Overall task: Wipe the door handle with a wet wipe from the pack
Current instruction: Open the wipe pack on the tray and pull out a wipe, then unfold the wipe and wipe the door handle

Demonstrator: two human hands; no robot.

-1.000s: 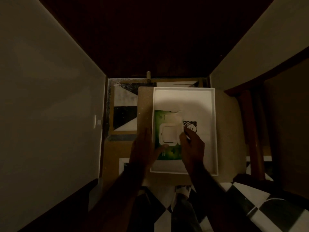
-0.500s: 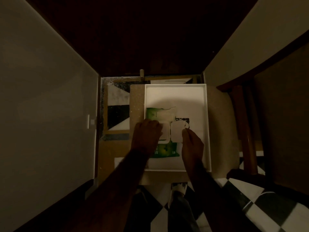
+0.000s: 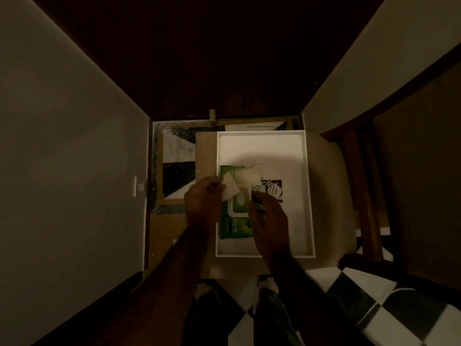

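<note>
A green wet wipe pack (image 3: 233, 224) lies in a white tray (image 3: 306, 196). My left hand (image 3: 203, 203) is at the pack's left edge and pinches a white wet wipe (image 3: 230, 189) that sticks out over the pack's top. My right hand (image 3: 269, 216) is on the pack's right side, with its fingertips holding the pack's lid flap (image 3: 253, 193) turned open to the right. A crumpled pale wipe or flap (image 3: 249, 173) lies across the pack's upper end. No door handle shows in the dim light.
The tray rests on a beige padded seat (image 3: 326, 171). A dark wooden door (image 3: 224, 58) fills the top, with pale walls (image 3: 62, 146) left and right. A wooden chair frame (image 3: 361, 183) stands at the right. The floor is black-and-white tile (image 3: 369, 303).
My right hand has peeled the lid flap open to the right. My left hand went onto the opening and came away to the left holding a wipe.
</note>
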